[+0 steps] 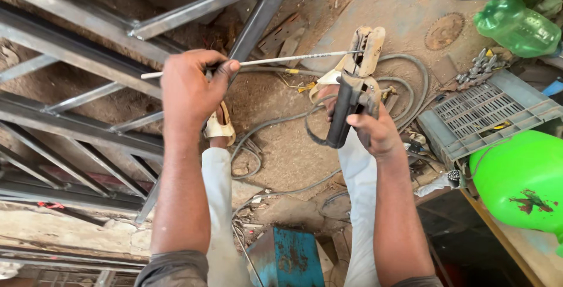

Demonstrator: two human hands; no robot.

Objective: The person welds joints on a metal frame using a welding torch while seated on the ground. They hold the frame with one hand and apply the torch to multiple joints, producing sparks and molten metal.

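Dirt floor lay under you, with a steel frame [76, 46] at the left. Your left hand [190, 90] pinched the bare end of the rod [275, 60], which ran level across to the holder [346, 108] clamped in your right hand [375, 131]. That rod looked light, thin and stiff, with a brittle coating; the bare end seemed the safest hold. A grey crate [492, 114] sat at the right.

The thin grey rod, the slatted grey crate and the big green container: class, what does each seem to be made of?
Thin grey rod, pinched in the left hand: probably metal with a matt chalky coating; it is straight and stiff.
Slatted grey crate: looks like moulded plastic, dull and dusty, with an even grid.
Big green container: seemingly glossy plastic; smooth, rounded, scuffed with a reddish stain.
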